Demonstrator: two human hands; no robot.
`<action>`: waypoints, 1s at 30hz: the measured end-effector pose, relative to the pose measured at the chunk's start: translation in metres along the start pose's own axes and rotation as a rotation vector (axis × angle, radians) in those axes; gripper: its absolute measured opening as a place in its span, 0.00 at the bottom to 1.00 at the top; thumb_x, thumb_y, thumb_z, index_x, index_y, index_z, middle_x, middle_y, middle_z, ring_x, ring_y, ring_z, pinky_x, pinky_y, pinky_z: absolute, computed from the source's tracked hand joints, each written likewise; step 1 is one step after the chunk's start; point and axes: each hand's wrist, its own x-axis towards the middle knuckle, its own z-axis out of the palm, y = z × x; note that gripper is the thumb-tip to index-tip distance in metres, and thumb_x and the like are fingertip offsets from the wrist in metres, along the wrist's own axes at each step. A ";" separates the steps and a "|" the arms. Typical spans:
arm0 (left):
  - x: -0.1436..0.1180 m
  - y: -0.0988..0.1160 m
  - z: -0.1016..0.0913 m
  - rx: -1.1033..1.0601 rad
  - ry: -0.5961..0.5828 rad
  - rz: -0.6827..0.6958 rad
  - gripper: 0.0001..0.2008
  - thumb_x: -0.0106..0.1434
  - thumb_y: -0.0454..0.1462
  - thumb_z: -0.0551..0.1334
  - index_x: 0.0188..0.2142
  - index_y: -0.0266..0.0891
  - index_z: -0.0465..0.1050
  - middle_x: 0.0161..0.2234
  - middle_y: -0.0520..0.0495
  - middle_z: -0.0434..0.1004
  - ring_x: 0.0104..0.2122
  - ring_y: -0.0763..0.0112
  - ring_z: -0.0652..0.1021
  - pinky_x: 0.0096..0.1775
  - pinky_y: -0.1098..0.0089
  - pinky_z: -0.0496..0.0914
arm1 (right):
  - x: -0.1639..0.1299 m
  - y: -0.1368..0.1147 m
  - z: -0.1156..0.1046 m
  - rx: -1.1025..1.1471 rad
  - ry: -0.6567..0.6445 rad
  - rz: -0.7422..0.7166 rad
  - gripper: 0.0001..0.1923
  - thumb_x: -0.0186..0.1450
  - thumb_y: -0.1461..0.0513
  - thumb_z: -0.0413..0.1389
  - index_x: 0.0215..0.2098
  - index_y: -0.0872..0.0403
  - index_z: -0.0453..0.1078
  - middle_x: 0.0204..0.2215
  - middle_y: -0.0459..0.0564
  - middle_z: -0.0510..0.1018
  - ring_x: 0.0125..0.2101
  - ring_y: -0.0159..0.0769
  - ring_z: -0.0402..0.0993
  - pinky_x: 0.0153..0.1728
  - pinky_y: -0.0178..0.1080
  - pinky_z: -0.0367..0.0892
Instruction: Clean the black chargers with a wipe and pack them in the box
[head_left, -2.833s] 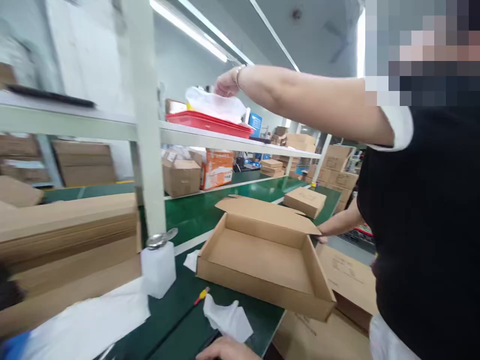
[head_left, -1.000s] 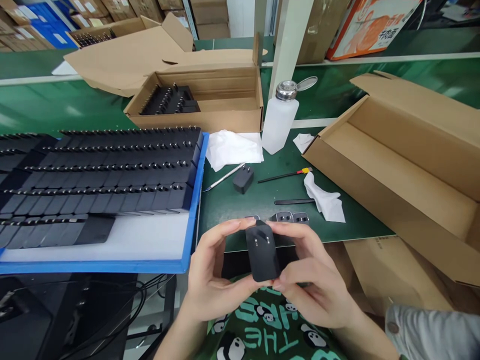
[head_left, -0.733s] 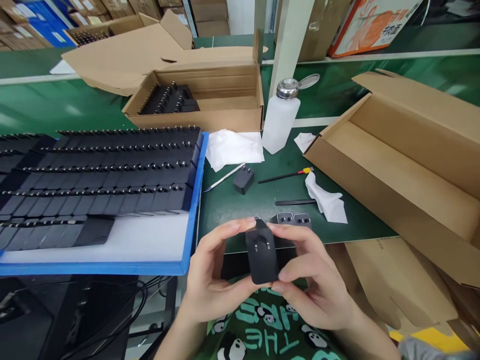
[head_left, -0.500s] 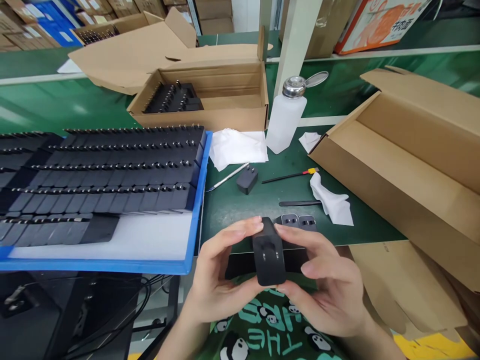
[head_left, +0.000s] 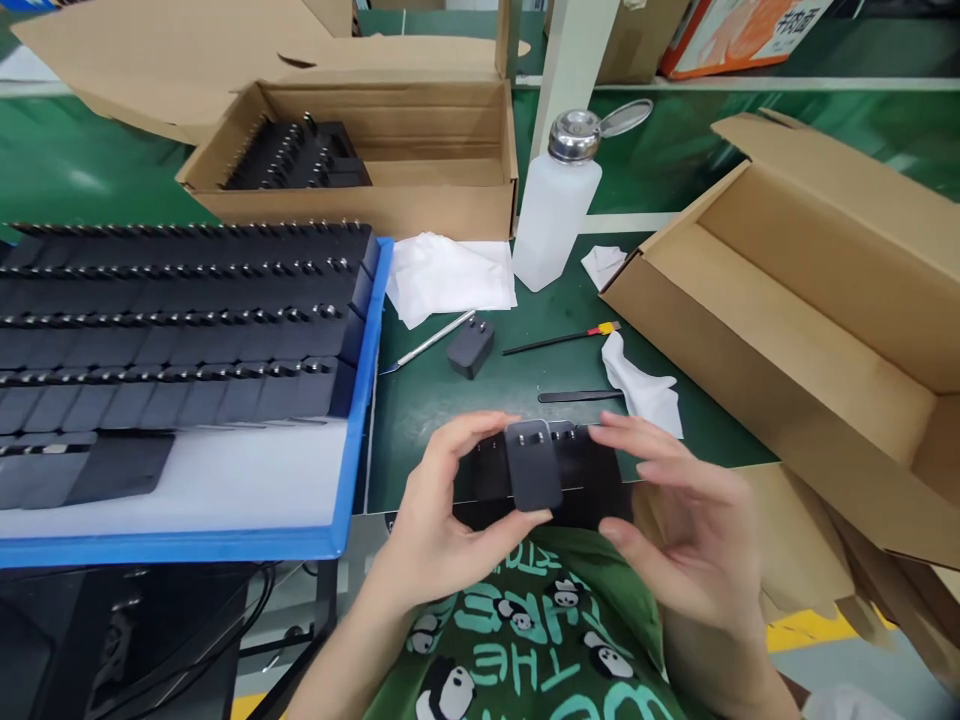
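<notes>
In the head view, the person's left hand (head_left: 442,525) clamps a black adapter (head_left: 534,475) between fingertips above and thumb below; the right hand (head_left: 697,530), fingers and thumb spread, stands just right of it, not touching.

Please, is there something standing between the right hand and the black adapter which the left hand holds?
Nothing visible stands between the right hand and the black adapter in the left hand; only an open gap. Other adapters show through it, but seem to lie behind, on the table.
</notes>
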 end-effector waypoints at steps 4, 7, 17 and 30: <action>0.005 -0.007 -0.002 0.198 -0.098 -0.040 0.34 0.59 0.37 0.72 0.62 0.48 0.60 0.54 0.43 0.75 0.54 0.56 0.78 0.59 0.51 0.71 | -0.006 0.016 -0.016 -0.035 0.050 0.087 0.31 0.59 0.68 0.67 0.57 0.47 0.63 0.56 0.55 0.76 0.62 0.52 0.68 0.63 0.63 0.61; 0.006 -0.010 -0.005 0.354 -0.177 -0.033 0.32 0.60 0.36 0.70 0.61 0.48 0.61 0.54 0.43 0.76 0.57 0.52 0.76 0.64 0.41 0.61 | -0.010 0.028 -0.015 -0.076 -0.066 0.188 0.43 0.56 0.60 0.72 0.63 0.45 0.58 0.59 0.56 0.73 0.63 0.51 0.67 0.63 0.58 0.64; -0.006 -0.025 -0.018 0.188 -0.214 -0.236 0.48 0.56 0.38 0.75 0.69 0.52 0.50 0.61 0.40 0.72 0.60 0.54 0.75 0.55 0.59 0.74 | -0.002 0.049 0.002 0.072 -0.211 0.266 0.52 0.56 0.58 0.72 0.70 0.44 0.48 0.54 0.55 0.77 0.53 0.45 0.77 0.50 0.46 0.76; -0.002 -0.029 -0.014 0.081 -0.226 -0.234 0.45 0.56 0.31 0.72 0.69 0.51 0.54 0.57 0.48 0.77 0.56 0.62 0.77 0.58 0.65 0.70 | -0.001 0.051 0.003 0.113 -0.182 0.308 0.49 0.55 0.59 0.73 0.68 0.38 0.55 0.50 0.47 0.81 0.48 0.46 0.79 0.48 0.47 0.77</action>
